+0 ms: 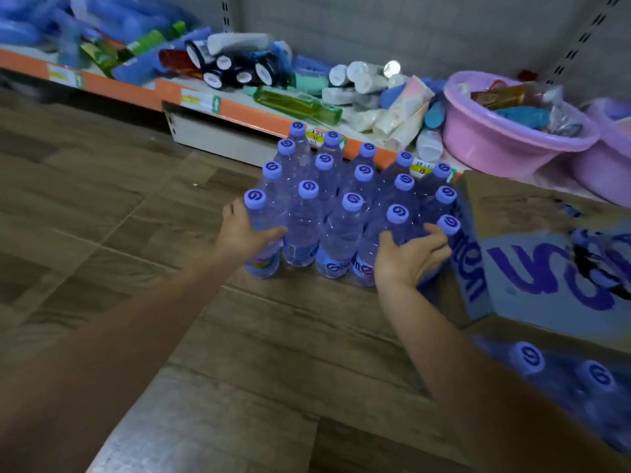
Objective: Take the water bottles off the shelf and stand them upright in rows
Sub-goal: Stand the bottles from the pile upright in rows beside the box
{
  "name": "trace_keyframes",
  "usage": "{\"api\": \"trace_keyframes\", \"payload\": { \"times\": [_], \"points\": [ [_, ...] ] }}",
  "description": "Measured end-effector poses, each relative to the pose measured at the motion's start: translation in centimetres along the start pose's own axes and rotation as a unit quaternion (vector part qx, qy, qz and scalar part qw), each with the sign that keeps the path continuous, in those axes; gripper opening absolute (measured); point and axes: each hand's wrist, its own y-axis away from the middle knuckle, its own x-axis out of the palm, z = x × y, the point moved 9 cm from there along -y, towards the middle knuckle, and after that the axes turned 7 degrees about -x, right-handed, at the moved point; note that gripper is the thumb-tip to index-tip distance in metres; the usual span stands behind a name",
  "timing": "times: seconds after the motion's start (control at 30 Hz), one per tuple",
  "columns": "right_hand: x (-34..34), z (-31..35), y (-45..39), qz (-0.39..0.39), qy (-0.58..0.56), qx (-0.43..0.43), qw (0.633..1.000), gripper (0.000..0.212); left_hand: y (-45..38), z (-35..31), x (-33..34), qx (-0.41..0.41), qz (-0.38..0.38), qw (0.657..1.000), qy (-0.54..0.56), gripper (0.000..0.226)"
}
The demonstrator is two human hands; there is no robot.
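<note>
Several clear water bottles (341, 213) with purple caps stand upright in rows on the wooden floor, in front of the low shelf (239, 114). My left hand (244, 230) wraps around the front-left bottle (261, 233) of the block. My right hand (411, 257) presses against the front-right bottles (396, 230), fingers spread over their sides. More purple-capped bottles (563, 373) show at the lower right, partly hidden beside a carton.
A cardboard carton (546, 254) with purple print stands right of the block, touching it. The shelf carries tubes, jars, a green bottle (300, 104) and pink basins (505, 138). Wooden floor (136, 233) lies to the left and in front.
</note>
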Motion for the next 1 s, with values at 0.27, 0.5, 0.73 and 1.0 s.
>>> {"api": "trace_keyframes", "payload": {
  "times": [0.27,0.5,0.73,1.0],
  "points": [
    [-0.7,-4.0,-5.6,0.02,0.016,0.009,1.0,0.067,0.1,0.9,0.1,-0.001,-0.015,0.996,0.088,0.05],
    [-1.1,-4.8,-4.0,0.07,0.012,0.044,0.997,0.05,1.7,-0.1,-0.3,0.05,0.014,0.996,0.07,0.046],
    [-2.7,-2.7,-0.4,0.181,0.146,-0.104,0.967,0.053,7.2,-0.9,1.8,0.086,0.119,0.989,-0.01,0.052],
    [-13.5,1.9,4.6,0.3,0.011,-0.162,0.94,0.031,18.1,-8.3,5.6,0.153,0.274,0.949,-0.034,0.069]
  ]
}}
